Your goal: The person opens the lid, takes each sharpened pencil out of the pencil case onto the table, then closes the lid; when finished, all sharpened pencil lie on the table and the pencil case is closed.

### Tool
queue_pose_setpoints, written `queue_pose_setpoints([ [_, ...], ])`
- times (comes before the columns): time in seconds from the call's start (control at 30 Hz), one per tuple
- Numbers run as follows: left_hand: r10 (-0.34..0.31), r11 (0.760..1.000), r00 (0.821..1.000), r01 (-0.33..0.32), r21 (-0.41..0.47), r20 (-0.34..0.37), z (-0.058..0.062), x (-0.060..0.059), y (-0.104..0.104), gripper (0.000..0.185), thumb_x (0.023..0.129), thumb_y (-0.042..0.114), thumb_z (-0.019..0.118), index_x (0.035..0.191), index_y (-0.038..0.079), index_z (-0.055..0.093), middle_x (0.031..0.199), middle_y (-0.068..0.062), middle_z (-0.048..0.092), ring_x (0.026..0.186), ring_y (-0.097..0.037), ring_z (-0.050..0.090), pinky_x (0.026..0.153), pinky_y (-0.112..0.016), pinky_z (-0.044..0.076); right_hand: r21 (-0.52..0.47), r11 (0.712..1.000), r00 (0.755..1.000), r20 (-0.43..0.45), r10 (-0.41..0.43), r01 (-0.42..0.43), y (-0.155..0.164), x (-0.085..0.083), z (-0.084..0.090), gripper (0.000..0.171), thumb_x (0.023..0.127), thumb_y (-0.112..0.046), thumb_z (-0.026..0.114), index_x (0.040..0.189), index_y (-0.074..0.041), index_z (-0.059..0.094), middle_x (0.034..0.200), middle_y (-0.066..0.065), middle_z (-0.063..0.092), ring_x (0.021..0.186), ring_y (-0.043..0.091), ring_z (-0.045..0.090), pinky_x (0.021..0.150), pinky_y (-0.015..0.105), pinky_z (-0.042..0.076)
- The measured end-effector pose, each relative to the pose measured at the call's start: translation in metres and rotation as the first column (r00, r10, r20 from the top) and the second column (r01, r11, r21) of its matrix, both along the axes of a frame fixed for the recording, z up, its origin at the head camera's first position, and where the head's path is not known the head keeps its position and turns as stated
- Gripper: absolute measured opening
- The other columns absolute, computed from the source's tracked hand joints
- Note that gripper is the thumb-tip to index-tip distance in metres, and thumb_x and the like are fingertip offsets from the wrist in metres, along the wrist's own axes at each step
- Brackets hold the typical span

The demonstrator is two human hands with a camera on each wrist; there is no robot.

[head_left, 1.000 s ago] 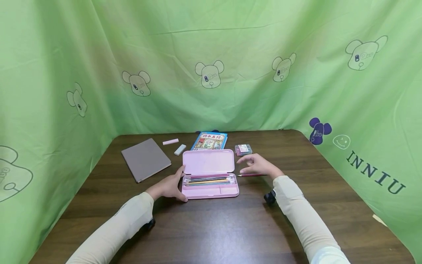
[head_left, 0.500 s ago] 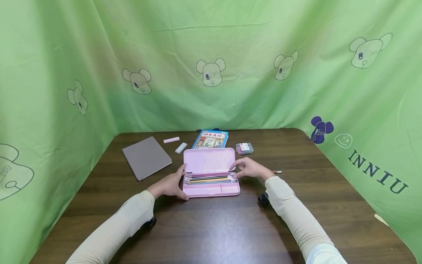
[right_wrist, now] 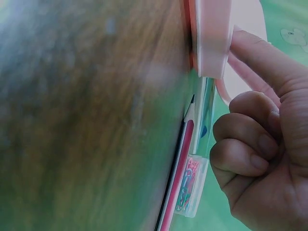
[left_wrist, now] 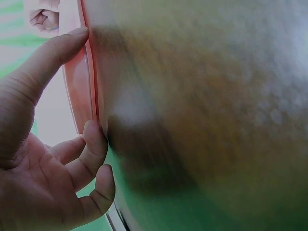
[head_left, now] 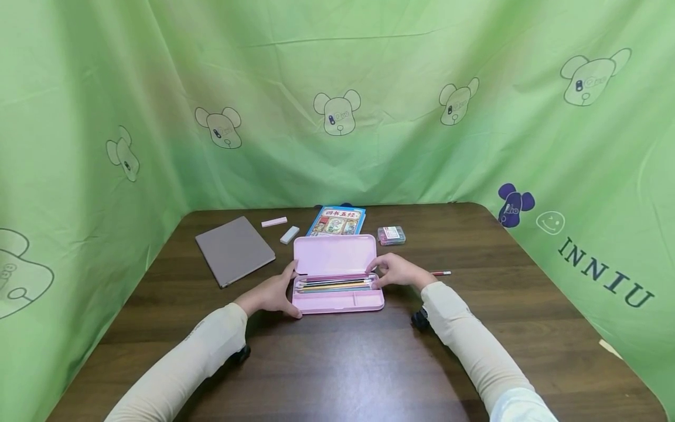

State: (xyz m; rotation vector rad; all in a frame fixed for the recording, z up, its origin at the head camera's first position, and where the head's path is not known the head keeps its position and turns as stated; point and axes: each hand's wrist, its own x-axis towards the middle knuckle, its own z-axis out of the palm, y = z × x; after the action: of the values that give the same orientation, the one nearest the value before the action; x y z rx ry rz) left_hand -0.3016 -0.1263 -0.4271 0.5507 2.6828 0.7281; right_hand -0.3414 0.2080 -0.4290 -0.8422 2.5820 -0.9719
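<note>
Pencil case [head_left: 337,281] is being steadied at its left end by the curled left hand [head_left: 269,296] while the right hand [head_left: 398,271], fingers curled, is touching the right end; even pressure is judged advisable.

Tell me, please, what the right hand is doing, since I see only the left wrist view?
Observer: The right hand touches the right end of the open pink plastic pencil case with its index finger.
Operator: Thank you. What lies inside the case?
Observer: A row of coloured pencils lies in its long rear compartment.
Operator: Is anything loose nearby?
Observer: A red pencil lies on the brown wooden table to the right of that hand, apart from the case.
</note>
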Motion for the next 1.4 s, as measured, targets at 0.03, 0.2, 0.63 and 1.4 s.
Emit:
queue_pose_setpoints([
  [0.03, 0.000, 1.000, 1.000, 0.000, -0.001, 0.000, 0.000, 0.000, 0.000, 0.128, 0.058, 0.038, 0.087, 0.148, 0.007, 0.002, 0.144, -0.012, 0.040, 0.126, -0.027, 0.043, 0.104, -0.045, 0.033, 0.002, 1.000, 1.000, 0.002, 0.001, -0.001, 0.000, 0.000, 0.000, 0.030, 0.073, -0.013, 0.076, 0.101, -0.006, 0.068, 0.050, -0.007, 0.030, 0.047, 0.007, 0.028, 0.049, 0.021, 0.028],
  [0.2, -0.002, 1.000, 1.000, 0.002, -0.005, 0.004, 0.000, 0.000, 0.000, 0.128, 0.058, 0.039, 0.086, 0.148, 0.008, 0.001, 0.145, -0.011, 0.040, 0.128, -0.027, 0.042, 0.105, -0.045, 0.032, 0.016, 1.000, 1.000, 0.017, -0.002, 0.001, -0.002, 0.000, 0.000, 0.028, 0.075, -0.012, 0.075, 0.101, -0.006, 0.068, 0.052, -0.007, 0.031, 0.048, 0.007, 0.029, 0.049, 0.020, 0.028],
  [0.63, 0.003, 1.000, 1.000, -0.003, -0.005, 0.016, 0.002, 0.001, 0.001, 0.129, 0.059, 0.038, 0.086, 0.148, 0.007, -0.001, 0.146, -0.012, 0.038, 0.130, -0.029, 0.039, 0.105, -0.046, 0.032, 0.061, 0.998, 1.000, 0.015, 0.008, -0.008, -0.009, -0.003, -0.001, 0.022, 0.074, -0.010, 0.075, 0.094, -0.006, 0.069, 0.052, -0.006, 0.035, 0.049, 0.007, 0.034, 0.054, 0.021, 0.031],
  [1.4, 0.013, 1.000, 1.000, -0.013, -0.023, 0.019, 0.004, 0.001, 0.002, 0.128, 0.060, 0.038, 0.086, 0.148, 0.008, -0.002, 0.147, -0.012, 0.037, 0.132, -0.029, 0.037, 0.106, -0.047, 0.030, 0.218, 0.976, 0.998, -0.064, 0.025, -0.010, -0.018, 0.000, 0.013, 0.013, 0.073, -0.012, 0.075, 0.082, -0.004, 0.071, 0.064, -0.004, 0.057, 0.061, 0.006, 0.046, 0.058, 0.021, 0.040],
])
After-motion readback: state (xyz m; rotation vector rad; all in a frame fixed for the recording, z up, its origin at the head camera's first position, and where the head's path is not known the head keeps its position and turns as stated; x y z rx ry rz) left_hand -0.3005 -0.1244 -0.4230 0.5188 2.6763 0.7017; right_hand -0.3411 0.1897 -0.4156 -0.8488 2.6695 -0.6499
